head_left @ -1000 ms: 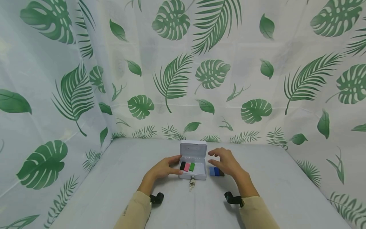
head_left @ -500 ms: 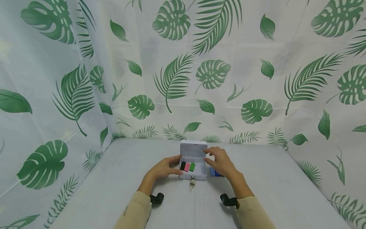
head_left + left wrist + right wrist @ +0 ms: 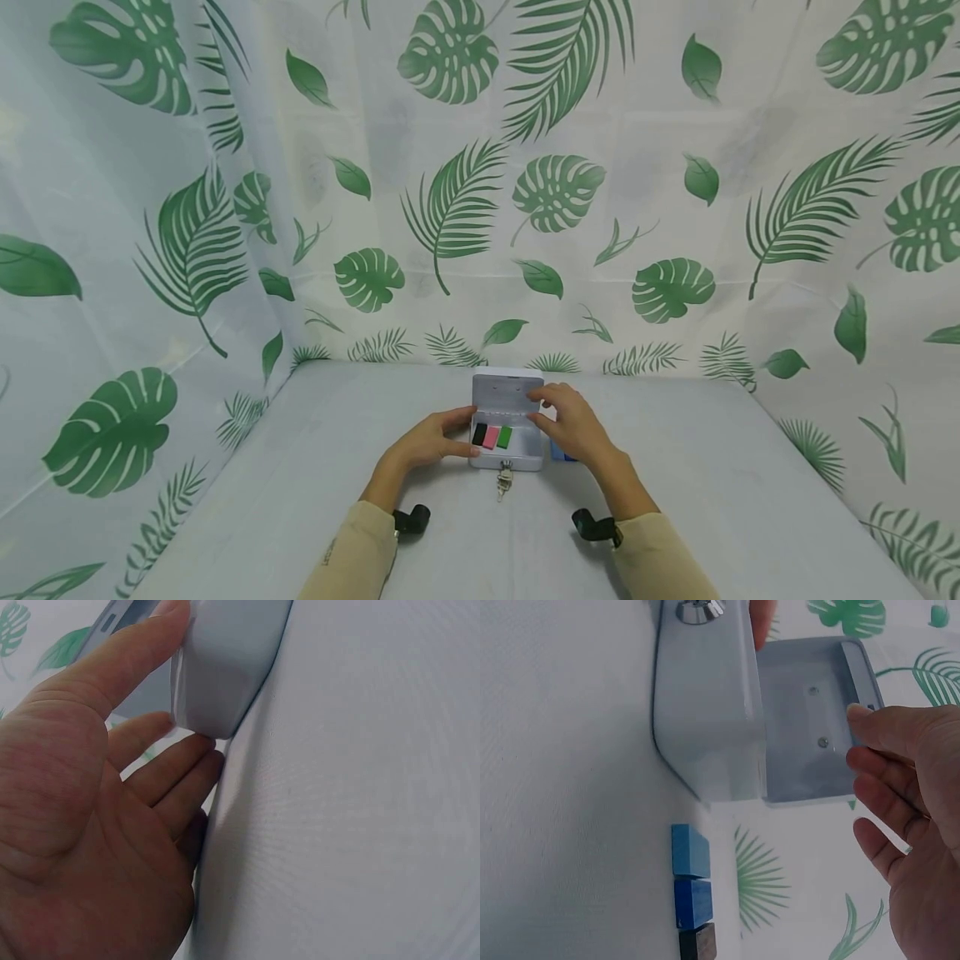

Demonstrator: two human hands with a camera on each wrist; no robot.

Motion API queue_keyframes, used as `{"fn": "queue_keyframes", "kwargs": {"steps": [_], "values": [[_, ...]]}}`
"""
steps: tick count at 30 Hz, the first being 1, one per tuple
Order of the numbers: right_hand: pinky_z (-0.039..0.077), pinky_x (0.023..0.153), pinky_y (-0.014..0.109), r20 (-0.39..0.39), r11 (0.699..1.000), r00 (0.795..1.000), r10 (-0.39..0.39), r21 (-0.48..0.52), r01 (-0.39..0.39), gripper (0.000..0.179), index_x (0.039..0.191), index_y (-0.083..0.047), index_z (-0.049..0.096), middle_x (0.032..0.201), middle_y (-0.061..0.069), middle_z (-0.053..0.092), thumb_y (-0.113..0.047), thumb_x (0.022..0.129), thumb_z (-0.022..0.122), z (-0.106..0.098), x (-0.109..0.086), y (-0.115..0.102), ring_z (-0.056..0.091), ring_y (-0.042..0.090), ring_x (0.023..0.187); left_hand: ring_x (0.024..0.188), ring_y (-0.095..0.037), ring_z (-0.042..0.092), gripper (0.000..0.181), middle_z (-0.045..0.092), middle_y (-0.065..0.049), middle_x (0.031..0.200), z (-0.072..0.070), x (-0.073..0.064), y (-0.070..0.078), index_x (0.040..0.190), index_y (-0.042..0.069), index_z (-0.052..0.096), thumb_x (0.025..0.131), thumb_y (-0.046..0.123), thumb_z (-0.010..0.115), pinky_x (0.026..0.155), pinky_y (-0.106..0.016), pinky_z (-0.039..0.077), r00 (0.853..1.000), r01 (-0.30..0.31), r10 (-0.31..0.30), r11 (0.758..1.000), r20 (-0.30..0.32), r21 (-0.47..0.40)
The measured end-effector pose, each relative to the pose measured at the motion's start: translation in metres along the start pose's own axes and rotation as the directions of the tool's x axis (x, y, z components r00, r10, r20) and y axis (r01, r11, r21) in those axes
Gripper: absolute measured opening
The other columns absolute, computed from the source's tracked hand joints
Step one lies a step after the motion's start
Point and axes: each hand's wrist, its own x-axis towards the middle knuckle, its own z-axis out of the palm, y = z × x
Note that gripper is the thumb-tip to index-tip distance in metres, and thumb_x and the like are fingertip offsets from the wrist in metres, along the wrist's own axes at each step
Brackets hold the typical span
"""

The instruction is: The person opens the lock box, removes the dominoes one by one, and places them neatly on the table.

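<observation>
1. Step in hand, my read: tending the open box, right side at the lid, left side steadying. Not sure whether lid or blocks are the target.
2. White box (image 3: pixel 517 463): mid worktop (image 3: pixel 450 542), lid (image 3: pixel 497 392) standing up at the back, keys (image 3: pixel 505 481) hanging at the front lock.
3. Left hand (image 3: pixel 423 439): at the box's left end, thumb by the front corner, index near the back. Fingers spread wide, fairly straight; looks like bracing, no lifting.
4. Right hand (image 3: pixel 573 422): at the lid's right edge. Fingers loosely bent, thumb apart from index in the head view; nothing seen held. Can't tell if thumb or fingertips touch the lid.
5. Inside, left part of the box: black block (image 3: pixel 479 434), pink block (image 3: pixel 491 437), green block (image 3: pixel 504 437), side by side.
6. Outside, right of the box: light-blue block (image 3: pixel 691 851) nearest it, then blue block (image 3: pixel 694 904), then dark block (image 3: pixel 697 943), in a row; partly hidden by the right hand in the head view.
7. Next move, judged: if lid, fingers settle on its edge and swing it down, left keeping clear of the rim. If blocks, right backs off and narrows on one.
</observation>
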Motion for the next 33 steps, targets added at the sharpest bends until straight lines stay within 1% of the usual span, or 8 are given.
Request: {"fn": "queue_keyframes", "kwargs": {"steps": [3, 11, 17, 24, 29, 33], "values": [[0.058, 0.084, 0.044, -0.006, 1.0, 1.0, 0.004, 0.004, -0.004, 0.031, 0.119, -0.003, 0.074, 0.115, 0.008, 0.075, -0.01, 0.09, 0.081, 0.002, 0.0, -0.001, 0.067, 0.028, 0.103, 0.152, -0.024, 0.042, 0.089, 0.048, -0.001, 0.162, 0.0, 0.0, 0.0, 0.16, 0.019, 0.043, 0.085, 0.04, 0.087, 0.128, -0.052, 0.028, 1.0, -0.001, 0.001, 1.0, 0.003, -0.004], [0.06, 0.086, 0.045, 0.016, 0.999, 0.999, 0.04, 0.002, -0.04, 0.034, 0.121, -0.001, 0.072, 0.116, 0.011, 0.074, -0.01, 0.09, 0.081, 0.01, 0.002, -0.005, 0.067, 0.028, 0.105, 0.153, -0.024, 0.042, 0.088, 0.047, 0.0, 0.162, 0.001, 0.0, -0.001, 0.159, 0.02, 0.044, 0.085, 0.039, 0.087, 0.128, -0.052, 0.028, 1.0, 0.002, -0.001, 1.0, 0.004, -0.006], [0.059, 0.083, 0.043, 0.033, 0.998, 0.998, 0.055, 0.003, -0.055, 0.032, 0.12, -0.002, 0.072, 0.114, 0.013, 0.075, -0.009, 0.09, 0.081, 0.014, 0.003, -0.008, 0.066, 0.028, 0.1, 0.153, -0.024, 0.042, 0.087, 0.048, 0.0, 0.162, 0.001, 0.001, 0.0, 0.159, 0.02, 0.044, 0.085, 0.038, 0.086, 0.128, -0.052, 0.028, 1.0, 0.003, -0.003, 1.0, 0.001, -0.013], [0.059, 0.085, 0.044, 0.034, 0.995, 0.997, 0.065, 0.069, -0.067, 0.032, 0.121, -0.001, 0.072, 0.116, 0.016, 0.074, -0.008, 0.09, 0.08, 0.019, 0.002, -0.012, 0.067, 0.031, 0.098, 0.152, -0.024, 0.043, 0.087, 0.048, -0.001, 0.162, 0.001, 0.001, -0.001, 0.16, 0.02, 0.044, 0.086, 0.039, 0.086, 0.128, -0.05, 0.029, 1.0, -0.001, 0.001, 1.0, 0.003, -0.011], [0.058, 0.085, 0.043, 0.036, 0.993, 0.997, 0.065, 0.099, -0.069, 0.033, 0.122, 0.0, 0.072, 0.116, 0.015, 0.073, -0.009, 0.091, 0.079, 0.023, 0.002, -0.015, 0.065, 0.026, 0.096, 0.152, -0.024, 0.042, 0.087, 0.048, -0.001, 0.162, 0.0, 0.001, -0.002, 0.16, 0.018, 0.044, 0.086, 0.038, 0.086, 0.127, -0.051, 0.029, 1.0, -0.011, 0.011, 1.0, 0.008, -0.012], [0.058, 0.084, 0.04, 0.049, 0.993, 0.996, 0.069, 0.097, -0.074, 0.032, 0.121, -0.001, 0.072, 0.114, 0.013, 0.073, -0.01, 0.091, 0.08, 0.026, 0.002, -0.017, 0.064, 0.021, 0.095, 0.152, -0.026, 0.042, 0.087, 0.048, -0.003, 0.162, -0.001, 0.001, -0.002, 0.159, 0.017, 0.044, 0.086, 0.038, 0.086, 0.127, -0.052, 0.029, 1.0, -0.019, 0.019, 0.999, 0.011, -0.026]]}}
